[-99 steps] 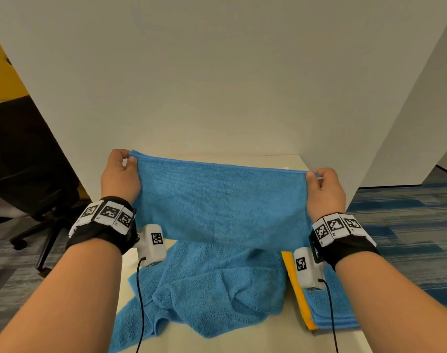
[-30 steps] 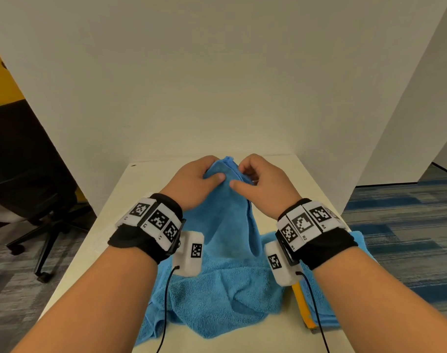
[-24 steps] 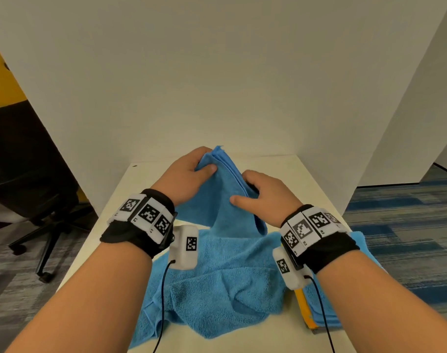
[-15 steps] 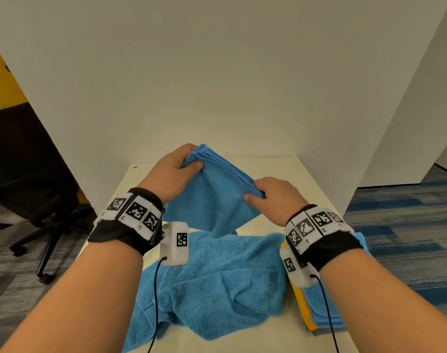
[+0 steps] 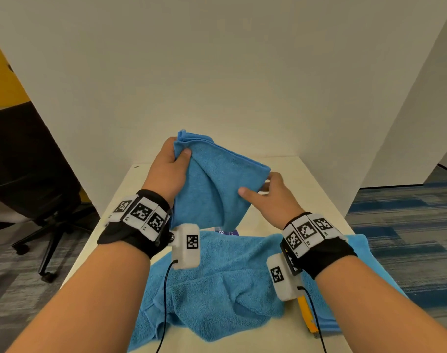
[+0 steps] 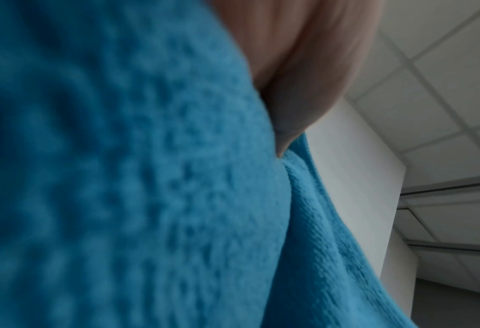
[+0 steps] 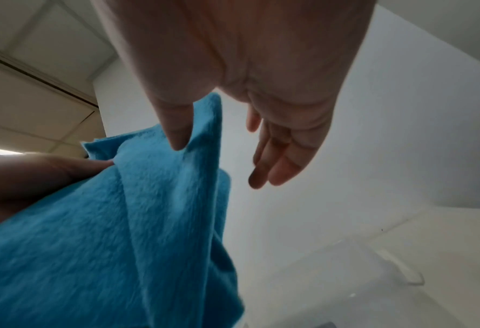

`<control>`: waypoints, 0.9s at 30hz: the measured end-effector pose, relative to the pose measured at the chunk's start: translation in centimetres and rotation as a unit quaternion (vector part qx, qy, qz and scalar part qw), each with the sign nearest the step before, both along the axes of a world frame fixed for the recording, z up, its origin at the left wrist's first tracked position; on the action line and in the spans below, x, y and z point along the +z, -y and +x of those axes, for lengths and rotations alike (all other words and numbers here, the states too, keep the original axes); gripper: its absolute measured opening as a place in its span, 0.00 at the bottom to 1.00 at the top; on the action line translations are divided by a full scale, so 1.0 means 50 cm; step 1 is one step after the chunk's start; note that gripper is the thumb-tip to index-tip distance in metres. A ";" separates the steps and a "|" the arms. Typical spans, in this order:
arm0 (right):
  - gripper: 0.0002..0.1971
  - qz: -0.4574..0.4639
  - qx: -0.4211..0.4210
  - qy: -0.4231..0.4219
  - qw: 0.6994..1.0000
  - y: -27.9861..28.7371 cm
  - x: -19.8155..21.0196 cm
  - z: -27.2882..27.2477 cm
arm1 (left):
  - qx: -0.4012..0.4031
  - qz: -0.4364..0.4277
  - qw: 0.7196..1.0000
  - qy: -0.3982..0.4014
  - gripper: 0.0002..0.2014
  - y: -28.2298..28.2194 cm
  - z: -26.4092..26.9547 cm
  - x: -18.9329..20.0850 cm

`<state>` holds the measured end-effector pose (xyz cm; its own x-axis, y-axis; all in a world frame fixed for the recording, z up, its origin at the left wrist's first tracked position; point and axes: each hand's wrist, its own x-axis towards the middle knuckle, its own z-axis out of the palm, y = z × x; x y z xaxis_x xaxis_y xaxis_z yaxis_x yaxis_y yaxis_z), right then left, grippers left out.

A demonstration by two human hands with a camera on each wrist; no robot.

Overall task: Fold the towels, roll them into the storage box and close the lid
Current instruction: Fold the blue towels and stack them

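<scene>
Stretched wide between both hands 3.3 s ago, the blue towel (image 5: 212, 184) is now hanging doubled over above the table (image 5: 306, 189), its top corners gathered together. That suggests 1 fold is done and the next one, or the rolling, is being set up.

Largest first: a loose pile of blue towels (image 5: 217, 284) is lying crumpled on the table under the wrists, with a flatter blue one (image 5: 370, 266) at the right edge beside a yellow strip (image 5: 305, 312). No storage box is clearly showing in any view, so nothing appears packed yet.

Next, the held towel is sloping down from upper left to right, layered edges showing at its top corner.

Then the hands. The left hand (image 5: 170, 169) is gripping the gathered corners, thumb pressing the cloth against curled fingers. The right hand (image 5: 270, 197) has slid down to the towel's right edge; the right wrist view is showing its thumb (image 7: 177, 124) touching the cloth while the fingers (image 7: 277, 155) are hanging straight and apart from it, so it is steadying, not gripping.
</scene>
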<state>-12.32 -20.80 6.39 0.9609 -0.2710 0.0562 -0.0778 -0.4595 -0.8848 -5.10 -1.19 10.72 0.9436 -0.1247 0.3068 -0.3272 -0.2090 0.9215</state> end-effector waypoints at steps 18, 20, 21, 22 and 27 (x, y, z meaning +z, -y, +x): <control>0.09 0.037 0.065 0.025 0.997 0.010 -0.055 0.005 | 0.063 -0.038 0.997 0.022 0.05 -0.017 0.029 0.024; 0.11 0.072 0.089 0.024 0.993 0.013 -0.049 0.004 | 0.071 -0.032 0.997 0.013 0.05 -0.027 0.034 0.022; 0.12 0.080 0.100 0.023 0.992 0.015 -0.046 0.003 | 0.074 -0.028 0.997 0.007 0.05 -0.032 0.036 0.021; 0.13 0.082 0.107 0.024 0.991 0.017 -0.042 0.003 | 0.074 -0.028 0.997 0.000 0.06 -0.036 0.038 0.020; 0.14 0.104 0.108 0.025 0.988 0.020 -0.030 0.003 | 0.072 -0.063 0.995 -0.037 0.07 -0.038 0.033 0.021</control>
<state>-12.18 -21.81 4.88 0.9951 -0.0699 0.0696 0.0485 -0.2679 -0.9622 -3.46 0.74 11.78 0.9694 0.0496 0.2403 -0.2323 -0.1294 0.9640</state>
